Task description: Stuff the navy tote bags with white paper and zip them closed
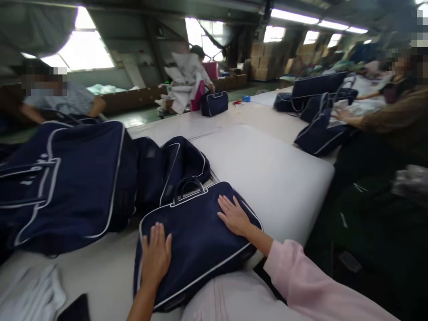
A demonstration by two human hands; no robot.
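A navy bag [197, 236] with white piping lies on its side at the near table edge, against my body. Its short handles [190, 185] point away from me. My left hand [156, 254] rests flat on the bag's left part, fingers stretched out. On the upper right part lies my right hand [233, 215], palm down with fingers extended. Neither hand grips anything. The bag's underside is hidden.
Larger navy bags [87, 178] crowd the table's left side. A dark phone [74, 308] and white cloth [33, 290] lie at the near left. Co-workers handle bags at the left, far side and right; another navy bag [214, 104] stands at the far edge. The white tabletop [261, 165] extends rightward.
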